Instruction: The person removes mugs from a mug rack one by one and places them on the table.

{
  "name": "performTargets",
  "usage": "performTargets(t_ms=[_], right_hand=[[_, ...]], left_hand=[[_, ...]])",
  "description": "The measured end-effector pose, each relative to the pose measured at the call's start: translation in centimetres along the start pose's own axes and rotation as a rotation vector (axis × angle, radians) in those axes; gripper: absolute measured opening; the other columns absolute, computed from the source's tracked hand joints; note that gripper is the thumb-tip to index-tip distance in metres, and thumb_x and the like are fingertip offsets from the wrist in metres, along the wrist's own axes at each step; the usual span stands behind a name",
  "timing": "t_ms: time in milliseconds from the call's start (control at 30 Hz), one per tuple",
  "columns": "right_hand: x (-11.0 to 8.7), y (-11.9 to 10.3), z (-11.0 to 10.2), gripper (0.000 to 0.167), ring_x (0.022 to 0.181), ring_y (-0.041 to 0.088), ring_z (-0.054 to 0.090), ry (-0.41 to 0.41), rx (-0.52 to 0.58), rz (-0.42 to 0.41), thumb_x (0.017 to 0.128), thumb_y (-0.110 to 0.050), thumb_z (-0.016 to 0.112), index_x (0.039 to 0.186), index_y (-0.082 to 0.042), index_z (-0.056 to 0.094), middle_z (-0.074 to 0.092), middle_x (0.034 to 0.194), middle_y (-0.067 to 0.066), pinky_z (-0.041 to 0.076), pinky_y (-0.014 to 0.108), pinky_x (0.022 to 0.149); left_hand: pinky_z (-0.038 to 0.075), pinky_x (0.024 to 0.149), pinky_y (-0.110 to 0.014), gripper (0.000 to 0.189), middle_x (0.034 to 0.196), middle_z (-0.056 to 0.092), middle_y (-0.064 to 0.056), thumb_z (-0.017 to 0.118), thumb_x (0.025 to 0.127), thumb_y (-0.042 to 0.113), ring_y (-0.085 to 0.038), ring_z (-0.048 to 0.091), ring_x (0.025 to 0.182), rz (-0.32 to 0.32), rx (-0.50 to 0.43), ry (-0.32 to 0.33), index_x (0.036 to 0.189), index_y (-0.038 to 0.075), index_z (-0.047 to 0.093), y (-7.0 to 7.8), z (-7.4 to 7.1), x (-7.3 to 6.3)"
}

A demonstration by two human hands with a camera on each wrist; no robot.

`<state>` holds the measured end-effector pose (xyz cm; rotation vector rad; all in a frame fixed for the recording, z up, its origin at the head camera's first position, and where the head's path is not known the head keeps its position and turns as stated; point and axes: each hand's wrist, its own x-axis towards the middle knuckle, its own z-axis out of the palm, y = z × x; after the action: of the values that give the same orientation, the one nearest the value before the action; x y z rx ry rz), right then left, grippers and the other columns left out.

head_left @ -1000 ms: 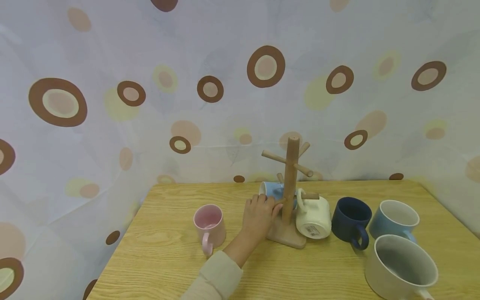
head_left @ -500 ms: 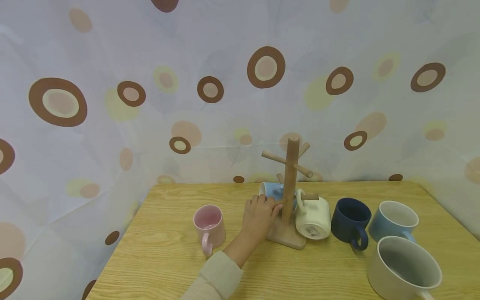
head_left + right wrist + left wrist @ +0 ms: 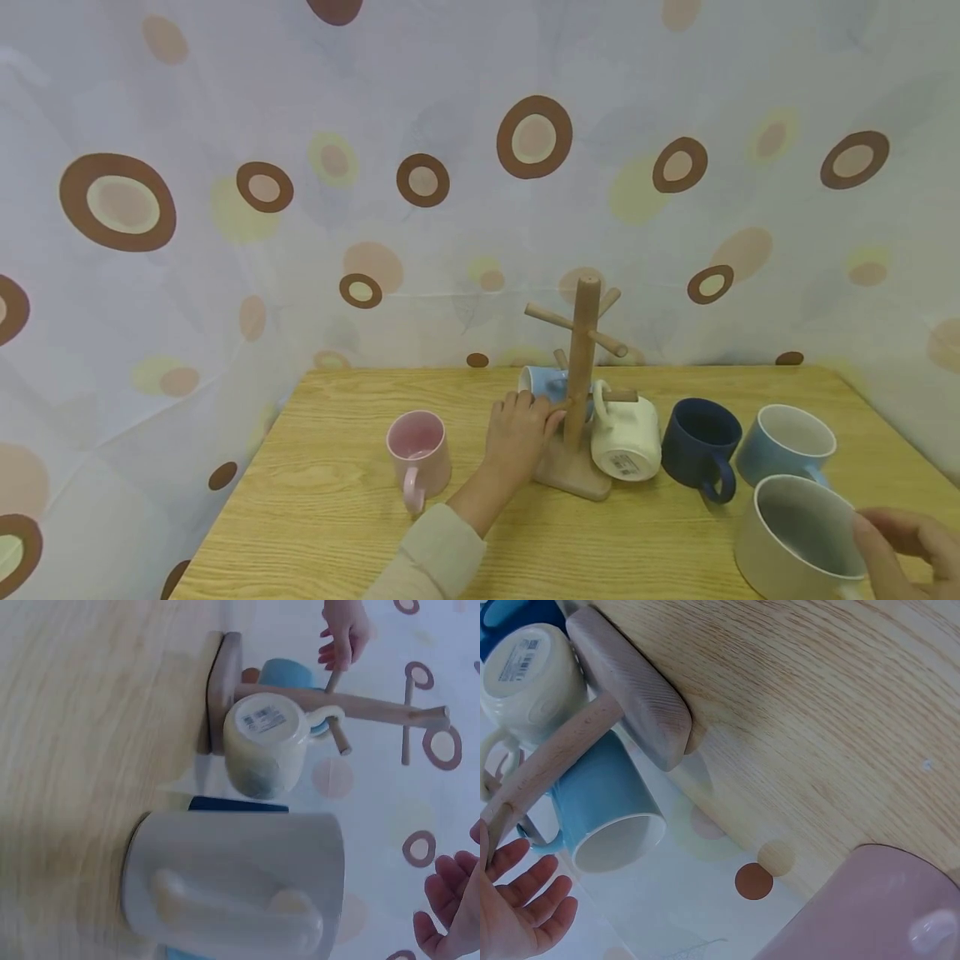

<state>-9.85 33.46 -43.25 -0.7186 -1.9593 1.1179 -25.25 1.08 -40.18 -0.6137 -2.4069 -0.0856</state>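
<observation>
My left hand (image 3: 517, 437) pinches a lower peg of the wooden mug tree (image 3: 581, 358), the other fingers loosely spread in the left wrist view. On the tree's lower pegs hang a light blue mug (image 3: 611, 799), partly hidden in the head view, and a cream mug (image 3: 266, 746), tilted with its base outward. My right hand (image 3: 911, 550) is beside the large off-white mug (image 3: 780, 542), fingers loosely bent. In the right wrist view that hand (image 3: 457, 907) stands apart from the mug, above its rim, and holds nothing.
A pink mug (image 3: 423, 467) stands left of the tree. To its right are a navy mug (image 3: 690, 450) and a blue mug with a white inside (image 3: 768, 458). The wood-grain table (image 3: 315, 500) ends at a patterned curtain (image 3: 450, 250).
My right hand has come into the head view from the right, over the large off-white mug's side. The left hand stays at the peg, and the mugs keep their places.
</observation>
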Motion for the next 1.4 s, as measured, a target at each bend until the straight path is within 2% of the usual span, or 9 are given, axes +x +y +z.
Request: performTargets(t_ms=[67,200,300,433,567,767,1000,1133,1400], right_hand=[[-1.9,-6.1,0.2,0.020,0.068,-0.022,0.044,-0.052,0.000,-0.001,0.083,-0.012,0.067,0.075,-0.030,0.061,0.047,0.065,-0.041,0.032,0.001,0.062],[-3.3,-9.3,1.6,0.003,0.069,-0.024,0.045,-0.153,-0.044,-0.124,0.083,-0.013,0.068,0.081,-0.015,0.066,0.048,0.068,-0.041,0.033,0.000,0.061],[-3.4,-9.2,2.9,0.010,0.073,-0.023,0.046,-0.238,-0.020,-0.235,0.084,-0.011,0.066,0.090,-0.004,0.065,0.051,0.074,-0.040,0.034,0.000,0.066],[-3.6,-9.4,4.6,0.010,0.077,-0.021,0.047,-0.306,0.026,-0.313,0.086,-0.010,0.063,0.094,-0.003,0.063,0.051,0.079,-0.038,0.033,0.001,0.070],[-4.1,-10.3,6.2,0.013,0.080,-0.017,0.048,-0.339,0.063,-0.307,0.088,-0.011,0.062,0.098,-0.003,0.063,0.052,0.082,-0.033,0.034,0.001,0.073],[-3.9,-10.7,8.6,0.016,0.078,-0.017,0.045,-0.354,0.072,-0.326,0.087,-0.011,0.062,0.099,-0.001,0.062,0.050,0.084,-0.031,0.036,0.001,0.071],[-3.0,-10.5,11.4,0.026,0.080,-0.020,0.040,-0.420,0.063,-0.321,0.090,-0.014,0.058,0.111,0.001,0.058,0.062,0.102,0.014,0.036,0.002,0.072],[-2.6,-10.5,12.9,0.031,0.082,-0.018,0.040,-0.447,0.081,-0.337,0.090,-0.015,0.058,0.115,0.002,0.056,0.061,0.107,0.018,0.036,0.002,0.073],[-1.7,-10.1,14.8,0.034,0.091,0.021,0.057,-0.519,0.050,-0.455,0.091,-0.013,0.055,0.121,0.005,0.054,0.061,0.108,0.021,0.044,0.016,0.075]], left_hand=[[0.043,0.064,-0.024,0.030,0.077,0.058,0.002,0.048,0.092,0.042,-0.013,0.054,0.072,-0.002,-0.008,-0.015,0.082,0.016,0.059,0.0,-0.1,0.0],[0.043,0.064,-0.023,0.031,0.078,0.057,0.003,0.046,0.093,0.043,-0.012,0.053,0.073,-0.007,-0.011,-0.062,0.081,0.017,0.059,0.0,-0.2,0.2],[0.042,0.064,-0.023,0.031,0.078,0.057,0.003,0.046,0.093,0.043,-0.012,0.053,0.073,-0.013,-0.011,-0.078,0.081,0.017,0.058,0.0,-0.1,0.2],[0.041,0.061,-0.022,0.031,0.075,0.057,0.003,0.049,0.092,0.043,-0.012,0.053,0.070,-0.007,-0.012,-0.022,0.079,0.017,0.059,0.0,0.0,0.0],[0.041,0.059,-0.022,0.032,0.073,0.056,0.003,0.050,0.091,0.043,-0.012,0.053,0.068,0.005,0.004,0.025,0.076,0.016,0.058,0.0,0.1,0.0],[0.041,0.060,-0.022,0.032,0.074,0.056,0.003,0.049,0.091,0.043,-0.012,0.054,0.069,0.007,0.008,0.005,0.077,0.016,0.057,0.0,-0.1,0.0],[0.040,0.061,-0.022,0.030,0.074,0.056,0.003,0.048,0.092,0.042,-0.012,0.053,0.070,-0.006,-0.006,-0.024,0.079,0.016,0.056,-0.1,-0.1,0.0],[0.039,0.060,-0.022,0.031,0.074,0.056,0.003,0.048,0.092,0.042,-0.012,0.053,0.070,-0.006,-0.007,-0.013,0.078,0.016,0.056,-0.1,-0.1,0.0],[0.040,0.059,-0.022,0.031,0.073,0.056,0.003,0.049,0.091,0.043,-0.012,0.054,0.069,-0.001,0.001,-0.011,0.077,0.016,0.056,0.0,0.0,0.0]])
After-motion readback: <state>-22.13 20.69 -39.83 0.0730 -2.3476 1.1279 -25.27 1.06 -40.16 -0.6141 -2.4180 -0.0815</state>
